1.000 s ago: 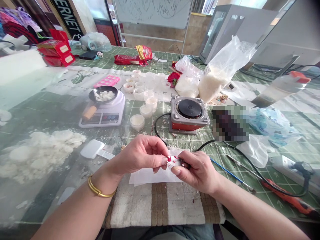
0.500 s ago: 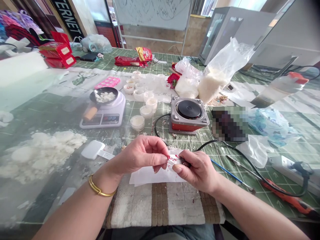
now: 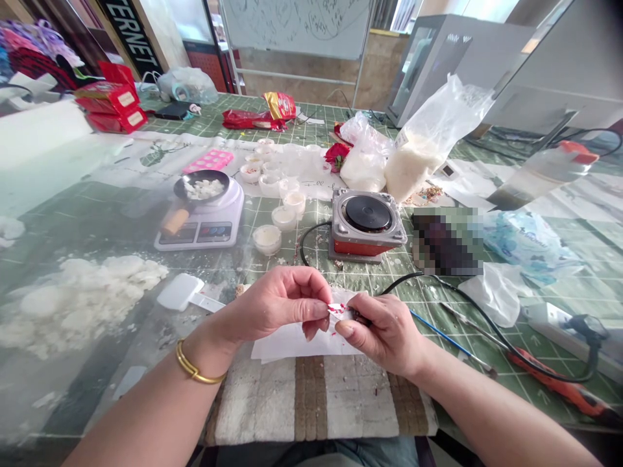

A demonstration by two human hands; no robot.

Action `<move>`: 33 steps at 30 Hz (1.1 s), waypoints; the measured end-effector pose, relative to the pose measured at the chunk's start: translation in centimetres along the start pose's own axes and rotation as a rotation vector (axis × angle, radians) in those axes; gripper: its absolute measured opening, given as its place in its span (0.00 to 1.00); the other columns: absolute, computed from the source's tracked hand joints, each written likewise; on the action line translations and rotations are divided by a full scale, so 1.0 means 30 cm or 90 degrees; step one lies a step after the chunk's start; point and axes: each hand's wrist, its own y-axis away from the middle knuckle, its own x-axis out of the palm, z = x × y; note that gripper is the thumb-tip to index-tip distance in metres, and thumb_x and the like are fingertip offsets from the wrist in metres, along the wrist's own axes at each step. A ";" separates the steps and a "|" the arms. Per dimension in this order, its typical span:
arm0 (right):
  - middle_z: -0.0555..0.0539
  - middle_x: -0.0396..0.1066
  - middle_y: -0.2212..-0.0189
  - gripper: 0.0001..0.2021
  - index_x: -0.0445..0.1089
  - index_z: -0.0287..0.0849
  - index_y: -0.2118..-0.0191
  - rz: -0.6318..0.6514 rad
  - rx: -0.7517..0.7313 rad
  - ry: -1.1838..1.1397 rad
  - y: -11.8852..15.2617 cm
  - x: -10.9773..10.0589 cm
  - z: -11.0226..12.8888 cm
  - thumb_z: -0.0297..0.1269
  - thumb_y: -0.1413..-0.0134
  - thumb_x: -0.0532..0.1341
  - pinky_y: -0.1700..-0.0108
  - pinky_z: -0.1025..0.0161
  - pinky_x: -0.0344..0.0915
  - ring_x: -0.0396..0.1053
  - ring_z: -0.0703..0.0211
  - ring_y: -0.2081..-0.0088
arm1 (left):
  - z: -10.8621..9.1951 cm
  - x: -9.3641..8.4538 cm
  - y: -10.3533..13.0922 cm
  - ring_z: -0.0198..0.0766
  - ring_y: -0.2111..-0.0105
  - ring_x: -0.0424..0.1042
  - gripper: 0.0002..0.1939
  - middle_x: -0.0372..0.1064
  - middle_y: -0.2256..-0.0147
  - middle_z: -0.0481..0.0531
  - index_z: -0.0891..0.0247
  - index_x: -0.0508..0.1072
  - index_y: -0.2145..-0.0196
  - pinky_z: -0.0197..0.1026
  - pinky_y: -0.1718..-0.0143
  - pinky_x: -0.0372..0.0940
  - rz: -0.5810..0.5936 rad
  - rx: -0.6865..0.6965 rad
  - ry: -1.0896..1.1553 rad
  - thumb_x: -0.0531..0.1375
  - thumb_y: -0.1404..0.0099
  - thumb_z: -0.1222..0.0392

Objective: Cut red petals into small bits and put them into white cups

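Note:
My left hand (image 3: 287, 303), with a gold bangle at its wrist, is closed in a pinch. Its fingertips meet the left end of a small pale, pointed piece with red flecks (image 3: 336, 309); what they pinch is too small to make out. My right hand (image 3: 387, 332) is wrapped round a small dark-handled tool (image 3: 361, 316), its thumb pointing left. The pale piece seems to reach out from this tool, but its exact kind is unclear. Beneath both hands lie white paper sheets (image 3: 285, 344), with red bits scattered nearby, on a striped cloth mat (image 3: 272, 405).
Ahead stands a small hot plate (image 3: 368, 224) with a black cable. To its left are several small cups (image 3: 267, 239) and a scale (image 3: 228, 220) bearing a little pan of white chunks (image 3: 203, 189). White crumbly material (image 3: 82, 298) and a white scraper (image 3: 181, 292) lie left; a blue-handled brush (image 3: 448, 338) lies right.
My left fingertips have shifted slightly, and more of the pale, red-flecked piece shows between the hands. My right hand has hardly moved.

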 end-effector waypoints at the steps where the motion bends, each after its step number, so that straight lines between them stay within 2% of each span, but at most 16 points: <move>1: 0.56 0.51 0.86 0.20 0.55 0.42 0.78 0.003 0.004 0.000 0.000 -0.001 0.001 0.50 0.42 0.50 0.80 0.69 0.42 0.45 0.70 0.83 | -0.001 0.000 0.000 0.30 0.77 0.69 0.04 0.70 0.74 0.50 0.68 0.70 0.68 0.32 0.77 0.65 0.000 0.000 -0.001 0.61 0.40 0.64; 19: 0.56 0.50 0.85 0.20 0.55 0.42 0.79 0.000 0.010 0.025 0.000 -0.003 0.002 0.48 0.41 0.50 0.79 0.68 0.42 0.45 0.70 0.83 | -0.002 0.000 0.002 0.30 0.77 0.69 0.05 0.70 0.75 0.50 0.68 0.70 0.69 0.32 0.78 0.65 -0.013 -0.006 0.018 0.62 0.42 0.64; 25: 0.56 0.52 0.86 0.20 0.55 0.43 0.78 -0.021 -0.009 0.038 0.001 0.004 -0.003 0.51 0.42 0.50 0.80 0.69 0.43 0.46 0.70 0.84 | -0.009 0.005 0.000 0.30 0.78 0.69 0.05 0.70 0.76 0.49 0.68 0.69 0.69 0.32 0.77 0.65 -0.023 -0.009 0.025 0.62 0.41 0.64; 33: 0.55 0.53 0.85 0.20 0.55 0.43 0.79 0.003 0.000 0.042 0.000 0.000 0.000 0.50 0.41 0.49 0.79 0.68 0.43 0.46 0.70 0.83 | 0.002 -0.002 0.000 0.30 0.79 0.69 0.06 0.70 0.76 0.49 0.67 0.69 0.69 0.32 0.79 0.64 -0.022 -0.012 0.000 0.63 0.42 0.63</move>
